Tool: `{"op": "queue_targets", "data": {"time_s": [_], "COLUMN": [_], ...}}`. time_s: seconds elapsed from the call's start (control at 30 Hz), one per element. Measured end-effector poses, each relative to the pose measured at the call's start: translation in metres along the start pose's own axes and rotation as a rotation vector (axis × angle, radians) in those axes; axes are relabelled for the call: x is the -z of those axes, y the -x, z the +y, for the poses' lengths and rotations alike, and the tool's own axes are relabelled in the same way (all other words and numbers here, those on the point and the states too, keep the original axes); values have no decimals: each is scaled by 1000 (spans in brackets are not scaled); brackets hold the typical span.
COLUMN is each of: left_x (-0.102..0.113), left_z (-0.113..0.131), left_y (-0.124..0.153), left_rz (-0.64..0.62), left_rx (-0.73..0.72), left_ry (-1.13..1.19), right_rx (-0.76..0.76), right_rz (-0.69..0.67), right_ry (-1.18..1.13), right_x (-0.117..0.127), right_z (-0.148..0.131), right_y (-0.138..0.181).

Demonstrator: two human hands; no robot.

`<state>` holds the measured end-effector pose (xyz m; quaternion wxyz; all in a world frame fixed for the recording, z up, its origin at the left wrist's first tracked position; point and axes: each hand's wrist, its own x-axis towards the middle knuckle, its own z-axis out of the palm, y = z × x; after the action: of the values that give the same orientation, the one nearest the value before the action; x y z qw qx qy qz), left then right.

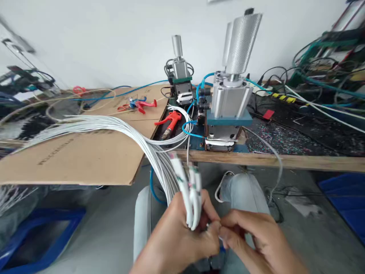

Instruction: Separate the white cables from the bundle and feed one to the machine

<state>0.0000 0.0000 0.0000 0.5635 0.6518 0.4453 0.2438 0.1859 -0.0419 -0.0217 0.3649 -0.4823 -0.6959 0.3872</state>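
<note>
Where my fingers [212, 228] met, I could not make out what they pinched; the spot was small and blurred. My left hand [176, 236] was closed around a bundle of white cables [159, 160], their stripped ends standing above my knuckles. My right hand [256, 238] had thumb and forefinger pressed together at the bundle's lower end, touching the left. The cables arched from my lap up over the surface [270, 160] edge onto a cardboard sheet [85, 152], their far ends cut off at left. Beyond stood a pneumatic press [229, 110] and a red air gun [170, 121].
</note>
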Motion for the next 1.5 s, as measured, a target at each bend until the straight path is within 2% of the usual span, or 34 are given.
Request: {"op": "queue_targets", "data": {"time_s": [0.07,0.13,0.17,0.3,0.33,0.37,0.4,0.5,0.53,0.57,0.67,0.73,0.8,0.93,1.07,1.3,1.43,1.5], "left_x": [12,16,14,-6,-7,-6,-3,10,12,12,-1,-12,-19,-20,-18,-21,-24,-22], "left_z": [6,9,9,0,-2,-4,-5,-5,-4,-3,-3,-4,-7,-9,-10,-12,-11,-10], "left_y": [-2,-2,-2,2,3,3,2,0,-1,-1,0,1,1,2,3,5,5,5], "left_rz": [-226,-293,-256,109,156,140,55,-308,-315,-265,25,140,198,242,247,262,302,296], "left_rx": [-67,-95,-101,-25,-38,-59,-89,-138,-113,-76,1,-31,-65,-98,-120,-141,-136,-117], "left_ry": [-172,-237,-235,31,59,42,-23,-215,-180,-95,283,432,480,493,523,501,453,441], "right_rx": [97,127,117,-15,-19,-9,11,45,-3,-91,-348,-372,-350,-329,-321,-203,-314,-322], "right_rz": [-39,-47,-32,47,56,42,2,-123,-135,-120,48,173,254,325,328,160,253,247], "right_ry": [25,33,33,-59,-94,-120,-130,-167,-229,-323,-684,-886,-1017,-1129,-1150,-1186,-1142,-1130], "right_x": [-2,-3,-3,-6,-7,-9,-10,-14,-15,-17,-28,-38,-49,-61,-63,-64,-62,-60], "right_z": [10,14,14,8,9,12,15,26,26,25,14,5,-1,-5,-3,10,6,4], "right_y": [8,12,12,6,5,6,7,12,13,13,9,3,-1,-3,-2,-3,-2,-1]}}
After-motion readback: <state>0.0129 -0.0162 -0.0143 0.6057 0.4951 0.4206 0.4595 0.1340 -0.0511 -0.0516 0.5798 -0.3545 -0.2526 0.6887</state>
